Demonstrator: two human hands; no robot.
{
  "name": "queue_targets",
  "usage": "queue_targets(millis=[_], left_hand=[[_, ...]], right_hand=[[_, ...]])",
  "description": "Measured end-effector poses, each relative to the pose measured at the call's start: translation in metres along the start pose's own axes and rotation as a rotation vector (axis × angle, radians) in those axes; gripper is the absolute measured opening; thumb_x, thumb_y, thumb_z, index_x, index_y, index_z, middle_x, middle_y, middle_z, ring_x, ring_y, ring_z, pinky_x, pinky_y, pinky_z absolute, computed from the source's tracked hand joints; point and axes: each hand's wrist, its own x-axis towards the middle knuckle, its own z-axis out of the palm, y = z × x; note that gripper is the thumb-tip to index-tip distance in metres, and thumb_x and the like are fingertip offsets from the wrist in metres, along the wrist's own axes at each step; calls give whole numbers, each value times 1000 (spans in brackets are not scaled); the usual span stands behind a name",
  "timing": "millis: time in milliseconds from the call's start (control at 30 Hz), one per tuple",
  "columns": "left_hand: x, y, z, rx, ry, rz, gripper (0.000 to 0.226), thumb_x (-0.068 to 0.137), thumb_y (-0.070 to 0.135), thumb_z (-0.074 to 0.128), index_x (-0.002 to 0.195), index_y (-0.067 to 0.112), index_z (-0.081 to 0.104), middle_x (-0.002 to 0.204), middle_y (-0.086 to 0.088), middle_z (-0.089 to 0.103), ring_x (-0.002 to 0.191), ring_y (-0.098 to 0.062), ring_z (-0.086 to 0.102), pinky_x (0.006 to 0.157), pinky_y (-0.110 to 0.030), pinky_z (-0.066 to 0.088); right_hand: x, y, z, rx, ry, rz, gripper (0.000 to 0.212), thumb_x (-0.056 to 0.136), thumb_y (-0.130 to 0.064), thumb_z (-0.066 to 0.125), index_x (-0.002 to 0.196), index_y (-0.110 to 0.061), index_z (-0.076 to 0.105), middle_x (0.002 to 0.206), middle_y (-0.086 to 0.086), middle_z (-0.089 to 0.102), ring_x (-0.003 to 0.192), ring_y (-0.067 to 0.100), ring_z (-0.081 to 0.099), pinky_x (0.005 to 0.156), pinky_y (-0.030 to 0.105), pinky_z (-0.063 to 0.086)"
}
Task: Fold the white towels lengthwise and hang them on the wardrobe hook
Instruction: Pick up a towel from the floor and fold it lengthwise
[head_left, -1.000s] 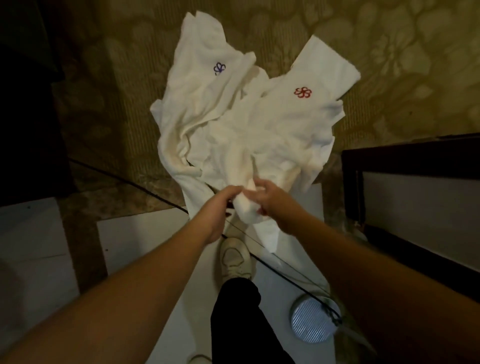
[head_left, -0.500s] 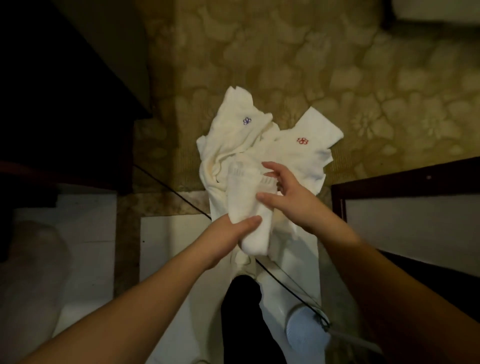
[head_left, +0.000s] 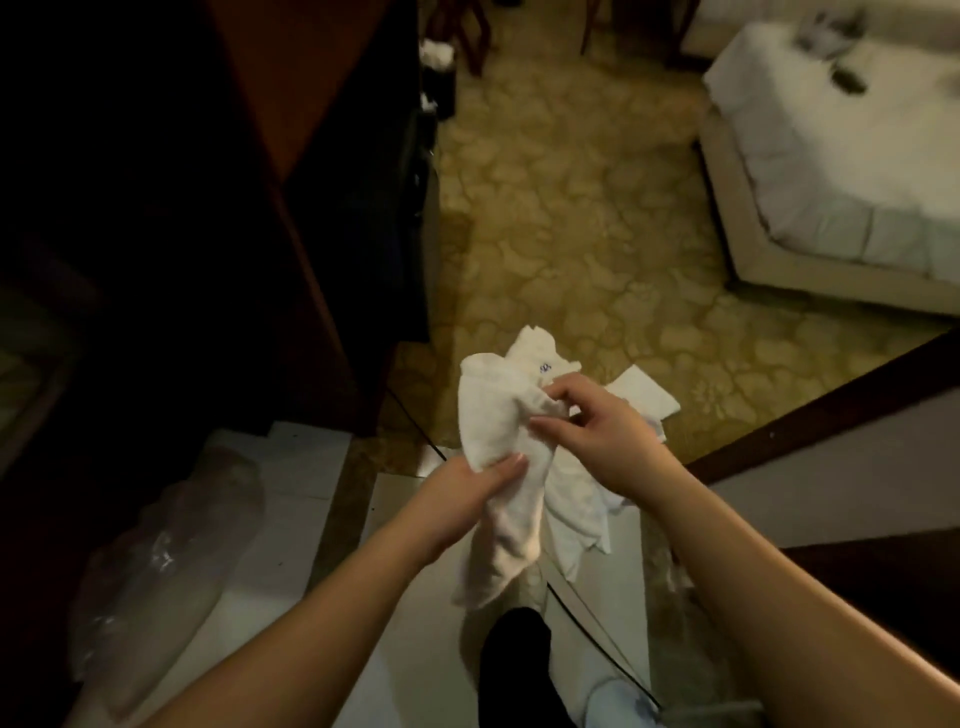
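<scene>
A bunched white towel (head_left: 498, 441) is held up in front of the person, above the floor, near the middle of the view. It runs from about 12 o'clock of the left hand (head_left: 467, 493) down past that hand toward 6 o'clock, where its loose end hangs over a black trouser leg (head_left: 519, 660). The left hand is closed around the towel's middle, with the thumb laid across the front of the cloth. The right hand (head_left: 597, 441) is found at 3 o'clock of the towel's upper part; its fingers are curled and an upper fold is pinched between thumb and fingertips. A small blue mark (head_left: 545, 368) is seen on the cloth at 11 o'clock of the right hand. More white towel cloth (head_left: 576, 514) is seen behind and below the right hand, toward 4 o'clock of the held bundle; whether it is lifted or lying on the floor cannot be told. A patterned carpet (head_left: 571, 234) is spread beyond the hands at 12 o'clock, dark wooden furniture (head_left: 291, 156) stands at 10 o'clock, and a white bed (head_left: 831, 156) is seen at 2 o'clock.
</scene>
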Motion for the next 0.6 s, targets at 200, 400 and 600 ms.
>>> queue_targets(millis=[200, 400, 600], left_hand=[[-134, 54, -23, 69, 190, 125, 29, 82, 64, 65, 100, 41, 70, 92, 8, 74, 82, -4, 71, 75, -31, 55], [-272, 124, -41, 305, 506, 493, 76, 72, 68, 70, 137, 55, 32, 135, 38, 37, 121, 16, 41, 87, -4, 39], [-398, 147, -30, 645, 412, 588, 46, 88, 30, 74, 118, 58, 52, 118, 40, 56, 114, 19, 49, 86, 6, 32]], right_hand=[[-63, -150, -20, -194, -44, -364, 14, 93, -16, 69, 99, -27, 64, 101, -19, 57, 89, -9, 54, 78, 6, 40], [-132, -268, -30, -477, -186, -665, 23, 93, -8, 67, 115, -9, 70, 108, -7, 58, 84, -4, 52, 73, 5, 42], [-216, -336, -32, -619, -279, -961, 27, 88, -7, 72, 115, -11, 74, 107, 6, 67, 84, 7, 58, 71, 9, 39]])
